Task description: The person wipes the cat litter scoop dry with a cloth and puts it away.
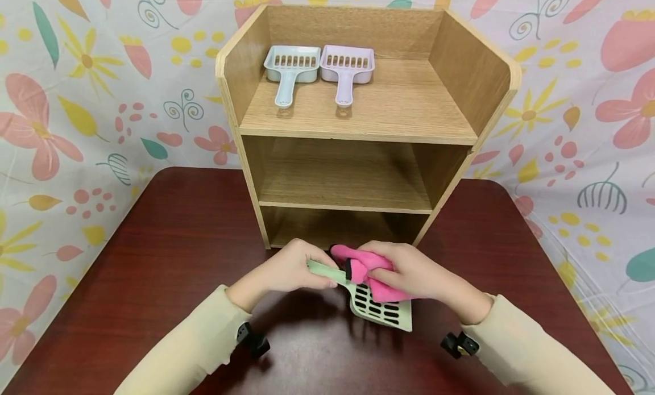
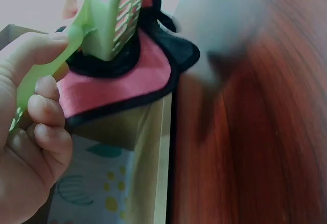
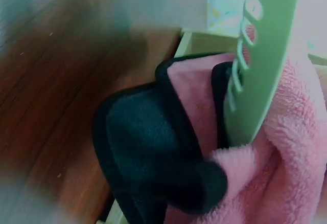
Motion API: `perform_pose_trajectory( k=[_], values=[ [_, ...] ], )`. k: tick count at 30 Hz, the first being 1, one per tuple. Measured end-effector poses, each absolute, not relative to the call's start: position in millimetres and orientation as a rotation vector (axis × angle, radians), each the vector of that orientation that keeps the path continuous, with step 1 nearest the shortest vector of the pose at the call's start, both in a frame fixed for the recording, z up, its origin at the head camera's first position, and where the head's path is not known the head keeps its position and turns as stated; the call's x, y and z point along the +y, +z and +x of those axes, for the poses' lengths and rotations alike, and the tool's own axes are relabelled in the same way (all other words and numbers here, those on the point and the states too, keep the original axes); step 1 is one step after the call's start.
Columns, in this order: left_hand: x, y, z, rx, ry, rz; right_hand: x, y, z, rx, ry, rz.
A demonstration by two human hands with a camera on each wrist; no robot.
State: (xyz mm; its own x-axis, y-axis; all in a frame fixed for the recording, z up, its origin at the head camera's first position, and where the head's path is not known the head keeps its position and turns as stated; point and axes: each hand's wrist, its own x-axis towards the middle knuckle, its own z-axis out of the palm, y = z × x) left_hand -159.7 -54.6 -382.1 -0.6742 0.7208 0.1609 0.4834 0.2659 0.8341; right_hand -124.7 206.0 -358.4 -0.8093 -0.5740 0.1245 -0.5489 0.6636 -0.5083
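A green slotted litter scoop (image 1: 378,310) is held above the table in front of the shelf. My left hand (image 1: 299,267) pinches its handle between thumb and fingers, which the left wrist view shows closely on the scoop (image 2: 104,24). In my right hand (image 1: 409,270) is a bunched pink cloth (image 1: 370,264) with black edging, lying against the scoop's slotted head. The right wrist view shows the cloth (image 3: 286,147) on both sides of the scoop's wall (image 3: 265,65), with a dark flap hanging down. Some right fingers are hidden by the cloth.
A wooden shelf unit (image 1: 358,134) stands at the back of the dark red table (image 1: 194,241). On its top board sit a light blue scoop (image 1: 286,77) and a lilac scoop (image 1: 345,77), side by side at the left. Patterned cloth (image 1: 102,99) hangs behind.
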Motion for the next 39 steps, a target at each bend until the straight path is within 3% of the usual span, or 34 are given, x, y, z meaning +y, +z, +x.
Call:
perform_pose_trajectory(
  k=[5, 19, 33, 39],
  values=[
    [-53, -381, -159, 2.345, 1.325, 1.166, 202, -356, -128, 2.822, -0.77, -1.01],
    [-65, -386, -159, 2.461, 1.401, 1.081, 217, -352, -123, 2.996, -0.681, -0.697],
    [-49, -383, -158, 2.392, 1.339, 1.251, 208, -352, -121, 3.024, -0.671, -0.889],
    [-49, -386, -159, 2.464, 1.346, 1.269, 209, -351, -121, 3.09, -0.587, -0.761]
  ],
)
